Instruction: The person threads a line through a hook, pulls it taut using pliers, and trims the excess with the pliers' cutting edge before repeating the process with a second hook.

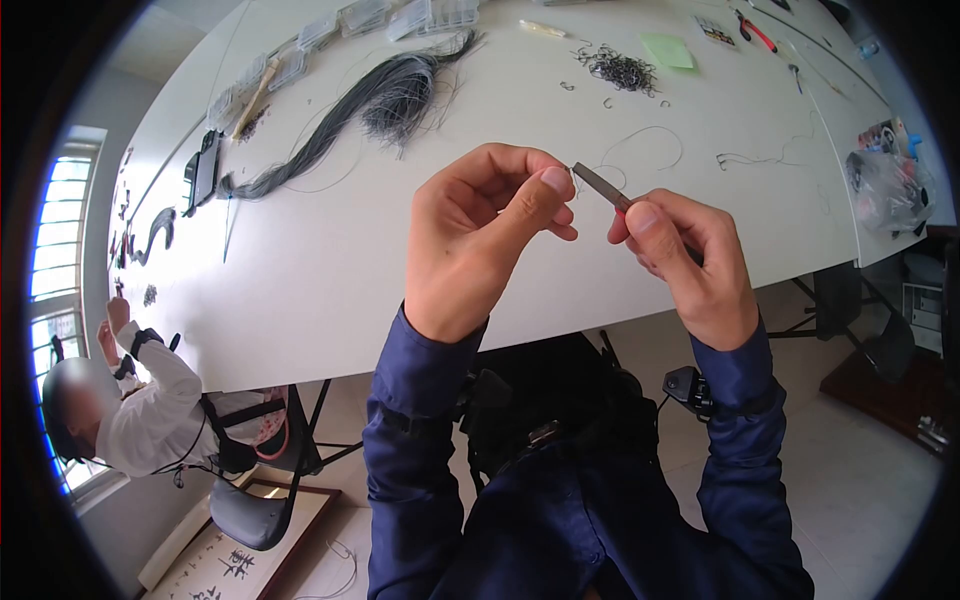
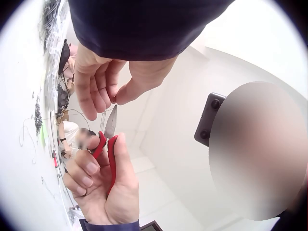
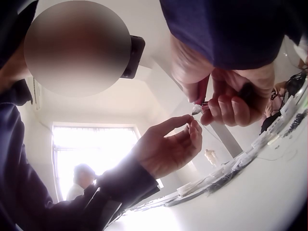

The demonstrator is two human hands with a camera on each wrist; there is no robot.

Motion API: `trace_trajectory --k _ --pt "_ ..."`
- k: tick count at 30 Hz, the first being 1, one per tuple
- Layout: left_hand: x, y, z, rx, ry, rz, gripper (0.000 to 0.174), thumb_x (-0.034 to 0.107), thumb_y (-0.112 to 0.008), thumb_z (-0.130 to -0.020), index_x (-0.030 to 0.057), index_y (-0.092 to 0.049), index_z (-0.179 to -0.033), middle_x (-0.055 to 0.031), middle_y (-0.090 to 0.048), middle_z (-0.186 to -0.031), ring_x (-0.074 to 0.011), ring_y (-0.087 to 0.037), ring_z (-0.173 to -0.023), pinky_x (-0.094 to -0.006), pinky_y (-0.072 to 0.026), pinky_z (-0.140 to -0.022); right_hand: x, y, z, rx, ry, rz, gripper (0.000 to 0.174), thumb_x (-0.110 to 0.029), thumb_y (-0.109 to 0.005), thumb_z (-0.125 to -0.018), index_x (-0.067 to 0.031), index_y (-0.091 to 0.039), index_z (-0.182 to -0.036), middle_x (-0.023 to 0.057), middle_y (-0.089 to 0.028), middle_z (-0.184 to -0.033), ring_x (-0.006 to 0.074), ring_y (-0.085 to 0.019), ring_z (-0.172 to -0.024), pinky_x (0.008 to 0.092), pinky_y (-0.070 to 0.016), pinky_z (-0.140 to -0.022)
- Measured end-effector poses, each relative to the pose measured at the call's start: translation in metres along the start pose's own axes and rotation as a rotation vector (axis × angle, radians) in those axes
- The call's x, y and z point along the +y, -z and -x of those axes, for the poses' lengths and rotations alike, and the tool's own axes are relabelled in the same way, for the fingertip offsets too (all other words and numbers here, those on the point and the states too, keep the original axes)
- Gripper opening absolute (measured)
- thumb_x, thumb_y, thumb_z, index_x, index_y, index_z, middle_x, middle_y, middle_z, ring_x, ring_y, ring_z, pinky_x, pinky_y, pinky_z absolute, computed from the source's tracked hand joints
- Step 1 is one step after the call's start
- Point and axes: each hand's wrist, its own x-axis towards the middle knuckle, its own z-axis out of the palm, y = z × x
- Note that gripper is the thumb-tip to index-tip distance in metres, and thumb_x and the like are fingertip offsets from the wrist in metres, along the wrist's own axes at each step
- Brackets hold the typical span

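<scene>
Thumb and index finger of my left hand (image 1: 485, 225) pinch something tiny, mostly hidden by the fingertips, beside a thin line (image 1: 682, 150) that loops beyond them over the table. My right hand (image 1: 690, 255) grips needle-nose pliers (image 1: 603, 187) by their red handles, thumb on top. In the left wrist view the pliers' narrow grey nose (image 2: 111, 121) points up at the pinching fingertips, its tip right beside them. Seen from the right wrist, the left hand (image 3: 171, 147) comes in close below the tool's tip.
On the white table (image 1: 300, 330) lie a bundle of dark strands (image 1: 340, 125), a pile of small dark hooks (image 1: 618, 70), a green note (image 1: 668, 51) and red-handled pliers (image 1: 757, 32). Clear plastic boxes (image 1: 430, 17) line the back. Another person (image 1: 150, 410) sits at the left.
</scene>
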Motion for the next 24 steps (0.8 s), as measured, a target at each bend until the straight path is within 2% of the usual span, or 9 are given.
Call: trace_trajectory --k 2,12,15,18,21,22,24 --pt "-0.003 0.001 -0.001 0.004 -0.015 0.055 0.014 0.006 -0.065 -0.094 -0.0076 -0.064 -0.098 -0.0105 -0.067 -0.092 -0.0166 -0.066 -0.079 -0.0326 -0.0572 -0.075 0.001 0.0 0.0 -0.008 -0.001 0.002 0.046 -0.04 -0.061 -0.099 0.0026 -0.067 -0.084 -0.002 -0.046 -0.061 0.0057 -0.038 -0.059 0.0258 -0.0285 -0.054" --pt "-0.004 0.002 -0.003 0.015 -0.066 0.023 0.012 0.004 -0.063 -0.094 -0.0079 -0.063 -0.096 -0.0104 -0.065 -0.088 -0.0174 -0.066 -0.077 -0.0325 -0.0576 -0.075 0.006 -0.003 -0.002 -0.05 -0.054 -0.137 0.051 -0.046 -0.058 -0.099 0.0006 -0.065 -0.077 -0.0022 -0.041 -0.058 0.0068 -0.034 -0.057 0.027 -0.0263 -0.053" --pt "-0.005 0.002 -0.004 0.023 -0.051 0.035 0.012 0.004 -0.063 -0.093 -0.0073 -0.063 -0.096 -0.0104 -0.066 -0.088 -0.0173 -0.066 -0.078 -0.0323 -0.0574 -0.074 0.009 -0.003 -0.003 -0.055 -0.049 -0.088 0.051 -0.046 -0.056 -0.099 -0.0001 -0.065 -0.078 -0.0024 -0.041 -0.059 0.0065 -0.035 -0.058 0.0265 -0.0262 -0.054" --pt "-0.008 0.003 -0.006 0.05 -0.023 0.074 0.012 0.007 -0.064 -0.094 -0.004 -0.065 -0.097 -0.0099 -0.066 -0.091 -0.0167 -0.065 -0.082 -0.0329 -0.0553 -0.075 0.009 0.0 -0.006 -0.046 -0.038 -0.07 0.04 -0.04 -0.061 -0.098 -0.0018 -0.064 -0.087 -0.0028 -0.046 -0.065 0.0059 -0.039 -0.062 0.0246 -0.0309 -0.058" --pt "-0.017 0.003 -0.007 0.082 -0.011 0.149 0.013 0.011 -0.062 -0.096 0.0007 -0.067 -0.1 -0.0095 -0.066 -0.096 -0.0161 -0.063 -0.087 -0.0335 -0.0506 -0.078 0.012 -0.016 -0.005 0.131 0.107 -0.187 0.028 -0.031 -0.066 -0.096 -0.0035 -0.062 -0.097 -0.0033 -0.051 -0.073 0.0049 -0.043 -0.067 0.0227 -0.036 -0.062" --pt "-0.022 0.003 -0.006 0.086 0.007 0.193 0.013 0.012 -0.062 -0.096 0.0014 -0.068 -0.101 -0.009 -0.066 -0.097 -0.0155 -0.062 -0.088 -0.0328 -0.0487 -0.079 0.013 -0.016 -0.005 0.126 0.114 -0.181 0.024 -0.024 -0.07 -0.093 -0.0039 -0.06 -0.101 -0.0037 -0.054 -0.077 0.0045 -0.046 -0.07 0.0218 -0.0391 -0.066" --pt "-0.026 -0.002 -0.006 0.102 0.039 0.285 0.014 0.013 -0.065 -0.095 0.0016 -0.07 -0.102 -0.0078 -0.068 -0.098 -0.0135 -0.06 -0.088 -0.0302 -0.0456 -0.079 0.014 -0.026 -0.01 0.166 0.133 -0.267 0.024 -0.024 -0.07 -0.093 -0.0033 -0.06 -0.101 -0.0032 -0.055 -0.078 0.0044 -0.047 -0.07 0.0213 -0.0396 -0.066"
